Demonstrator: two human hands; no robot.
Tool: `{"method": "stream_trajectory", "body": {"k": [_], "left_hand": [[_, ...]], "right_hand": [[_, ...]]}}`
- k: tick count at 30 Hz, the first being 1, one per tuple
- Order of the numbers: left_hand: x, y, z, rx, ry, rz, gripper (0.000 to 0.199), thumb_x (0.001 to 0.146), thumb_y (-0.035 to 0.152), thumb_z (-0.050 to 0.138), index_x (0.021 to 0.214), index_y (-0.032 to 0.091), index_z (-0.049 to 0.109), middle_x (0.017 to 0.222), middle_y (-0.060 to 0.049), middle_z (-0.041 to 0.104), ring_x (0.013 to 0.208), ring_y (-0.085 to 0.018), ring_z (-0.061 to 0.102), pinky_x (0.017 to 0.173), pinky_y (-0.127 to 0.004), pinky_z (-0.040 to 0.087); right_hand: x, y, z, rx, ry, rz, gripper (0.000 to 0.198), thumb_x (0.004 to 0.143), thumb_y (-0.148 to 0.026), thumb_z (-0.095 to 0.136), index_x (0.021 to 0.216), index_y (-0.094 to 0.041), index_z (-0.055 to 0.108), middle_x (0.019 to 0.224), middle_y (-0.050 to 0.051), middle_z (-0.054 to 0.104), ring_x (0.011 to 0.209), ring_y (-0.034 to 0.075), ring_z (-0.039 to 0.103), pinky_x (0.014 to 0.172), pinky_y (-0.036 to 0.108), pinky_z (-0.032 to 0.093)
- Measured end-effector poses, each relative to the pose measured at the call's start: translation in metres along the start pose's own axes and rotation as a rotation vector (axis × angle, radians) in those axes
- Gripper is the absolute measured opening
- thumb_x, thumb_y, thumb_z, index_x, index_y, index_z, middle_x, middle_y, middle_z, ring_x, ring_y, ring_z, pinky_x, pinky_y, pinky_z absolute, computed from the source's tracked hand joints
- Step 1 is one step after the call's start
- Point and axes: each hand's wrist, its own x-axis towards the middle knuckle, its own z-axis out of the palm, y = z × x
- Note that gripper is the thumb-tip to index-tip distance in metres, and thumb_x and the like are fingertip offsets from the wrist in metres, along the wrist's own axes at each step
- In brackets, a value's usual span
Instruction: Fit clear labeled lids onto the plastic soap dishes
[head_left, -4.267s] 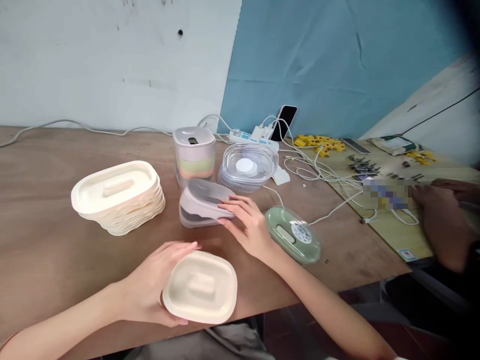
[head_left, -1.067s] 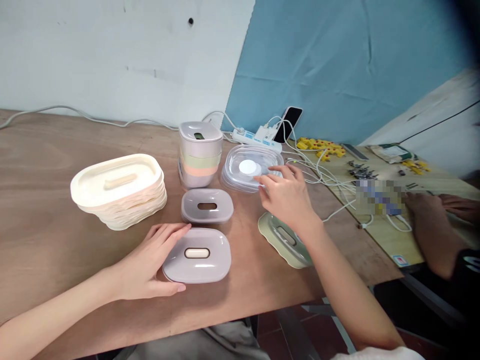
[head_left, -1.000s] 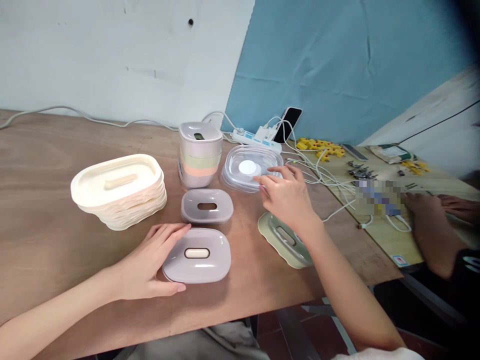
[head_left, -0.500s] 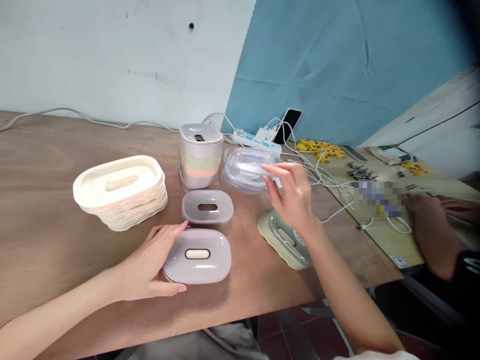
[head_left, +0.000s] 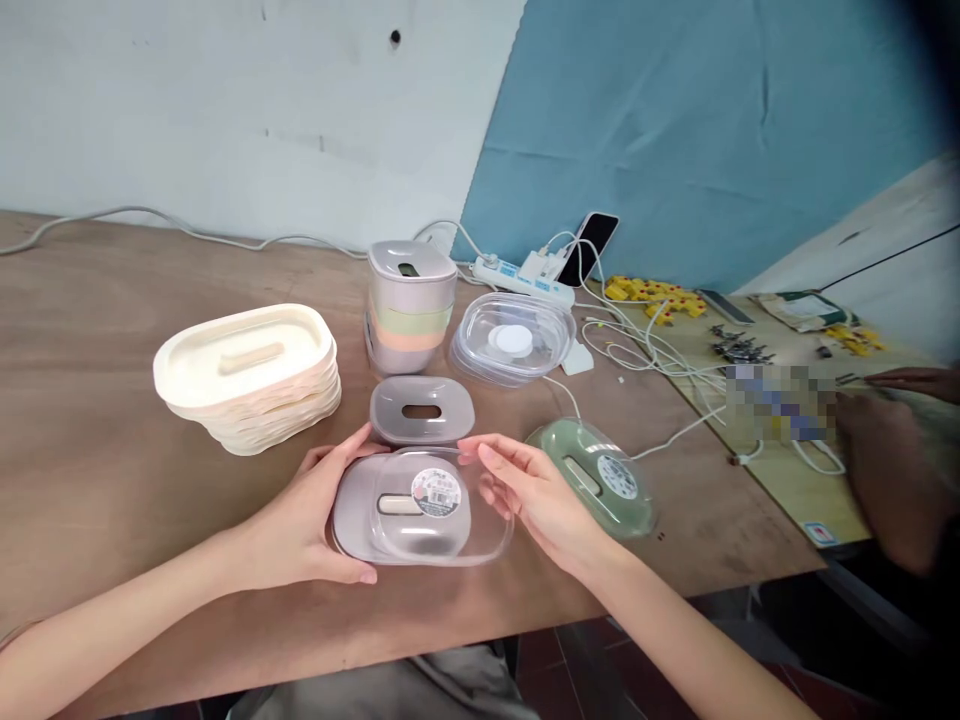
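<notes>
Carrying a rd label (head_left: 436, 493) w/ tiny print, too small to read, clear cover (head_left: 486, 528) overlaps lavender lid (head_left: 354, 520), offset to R, nr front of worktop (head_left: 420, 625); contact betw. the two unclear. Lid glossy, rounded, w/ cream bar (head_left: 397, 504) in its slot. L hand (head_left: 300, 530) grips lid's L end; R hand (head_left: 544, 505) holds cover's R edge. Rd sticker (head_left: 617, 477) over green lid (head_left: 559, 450) at R also illegible.

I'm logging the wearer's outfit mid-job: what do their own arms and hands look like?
The left hand and right hand are ungloved, with no rings visible; the left forearm and right forearm show no clear sleeve or watch. Grey fabric clothing shows below.
</notes>
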Motion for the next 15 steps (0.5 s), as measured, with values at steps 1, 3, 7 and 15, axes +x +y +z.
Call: {"method": "stream_trajectory", "body": {"k": [1, 3, 7, 15], "left_hand": [[0.000, -0.001, 0.001, -0.009, 0.007, 0.009, 0.124, 0.062, 0.041, 0.081, 0.148, 0.033, -0.008, 0.149, -0.011, 0.034, 0.132, -0.038, 0.034, 0.107, -0.060, 0.025], [0.000, -0.002, 0.002, -0.045, 0.017, 0.024, 0.123, 0.062, 0.046, 0.082, 0.149, 0.033, -0.005, 0.151, -0.012, 0.030, 0.133, -0.038, 0.033, 0.108, -0.058, 0.027], [0.002, -0.003, 0.002, -0.161, 0.013, 0.066, 0.120, 0.063, 0.051, 0.081, 0.149, 0.032, -0.002, 0.151, -0.014, 0.027, 0.133, -0.037, 0.036, 0.108, -0.055, 0.032], [-0.001, 0.002, -0.003, -0.139, 0.015, 0.073, 0.109, 0.062, 0.044, 0.082, 0.146, 0.034, 0.014, 0.148, -0.010, 0.023, 0.134, -0.037, 0.031, 0.107, -0.055, 0.033]], "right_hand": [[0.002, 0.006, 0.001, -0.034, 0.025, -0.006, 0.034, 0.083, -0.048, 0.062, 0.097, -0.017, 0.068, 0.090, 0.006, 0.066, 0.056, 0.006, 0.051, 0.042, 0.016, 0.037], [0.006, 0.015, 0.005, -0.096, 0.058, -0.049, 0.034, 0.085, -0.048, 0.059, 0.101, -0.019, 0.067, 0.096, 0.007, 0.066, 0.073, 0.012, 0.059, 0.054, 0.020, 0.048], [0.005, 0.024, 0.019, -0.121, -0.038, -0.207, 0.039, 0.085, -0.043, 0.060, 0.118, -0.022, 0.055, 0.118, 0.010, 0.062, 0.110, 0.021, 0.059, 0.092, 0.036, 0.050], [-0.002, 0.007, 0.032, -0.552, -0.292, -0.427, 0.043, 0.082, -0.027, 0.067, 0.123, -0.023, 0.056, 0.135, 0.011, 0.048, 0.129, 0.024, 0.044, 0.109, 0.045, 0.035]]}}
